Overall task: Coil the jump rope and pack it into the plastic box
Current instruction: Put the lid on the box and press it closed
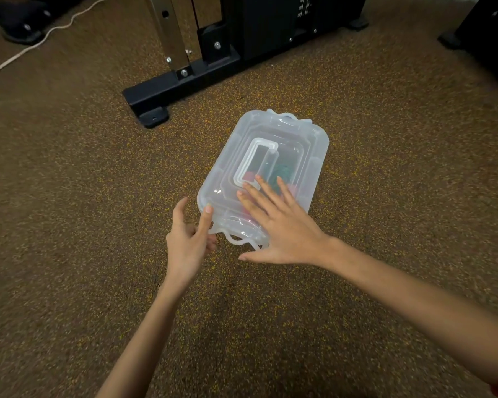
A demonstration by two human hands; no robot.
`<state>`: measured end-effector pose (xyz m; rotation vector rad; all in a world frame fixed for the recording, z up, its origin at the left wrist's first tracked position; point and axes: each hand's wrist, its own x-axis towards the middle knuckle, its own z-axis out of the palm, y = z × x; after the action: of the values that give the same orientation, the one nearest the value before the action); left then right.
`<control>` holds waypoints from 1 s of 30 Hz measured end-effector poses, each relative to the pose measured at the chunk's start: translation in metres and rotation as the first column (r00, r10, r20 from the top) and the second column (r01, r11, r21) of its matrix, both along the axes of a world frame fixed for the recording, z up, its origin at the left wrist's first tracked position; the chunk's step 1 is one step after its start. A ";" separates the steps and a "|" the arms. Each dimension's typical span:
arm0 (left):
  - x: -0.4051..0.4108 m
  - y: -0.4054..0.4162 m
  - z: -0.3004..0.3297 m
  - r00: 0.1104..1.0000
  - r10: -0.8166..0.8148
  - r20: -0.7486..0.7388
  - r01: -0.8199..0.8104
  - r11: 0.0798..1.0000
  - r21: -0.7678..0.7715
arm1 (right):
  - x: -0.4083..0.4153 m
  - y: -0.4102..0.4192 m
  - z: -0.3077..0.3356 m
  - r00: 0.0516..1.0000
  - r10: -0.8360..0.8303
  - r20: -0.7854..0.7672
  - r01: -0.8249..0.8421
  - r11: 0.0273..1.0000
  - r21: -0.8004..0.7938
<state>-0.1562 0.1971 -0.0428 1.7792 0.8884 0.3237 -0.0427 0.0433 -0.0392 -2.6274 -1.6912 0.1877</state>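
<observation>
A translucent plastic box sits on the speckled brown floor at the centre of the frame, its lid on and a rectangular handle moulded into the top. Through the cloudy plastic, the jump rope shows as a dark green coil with red patches beside it, lying inside the box toward its lower right end; its exact arrangement cannot be made out.

The person's right hand lies flat on the near end of the lid, fingers spread and extended, its grip fully open and holding nothing. The left hand, lower left of the box, has its grip loosely open: the index finger touches the box's near-left corner, the thumb is raised clear, and the other fingers are curled below near the latch that hangs from the box's near edge. Whether those curled fingers touch the latch cannot be told.

Across the upper part of the frame stands the black steel base of a gym machine, one foot close to the box's far-left corner. A pale cord trails over the floor at upper left.
</observation>
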 end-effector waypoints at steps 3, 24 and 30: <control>-0.006 0.001 -0.004 0.995 -0.095 0.019 0.090 0.980 0.179 | 0.002 -0.001 0.002 0.998 -0.006 -0.065 0.010 0.998 0.061; 0.009 0.050 0.000 0.699 -0.705 -0.121 0.648 0.554 0.522 | 0.004 -0.002 0.012 0.960 0.039 -0.279 0.004 0.988 0.152; 0.007 0.044 -0.004 0.720 -0.689 -0.086 0.615 0.575 0.540 | 0.004 -0.001 0.008 0.955 0.043 -0.293 0.002 0.988 0.152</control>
<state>-0.1495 0.2407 -0.0469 2.4382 -0.0483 0.1991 -0.0385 0.0423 -0.0308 -2.3359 -1.5664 0.4134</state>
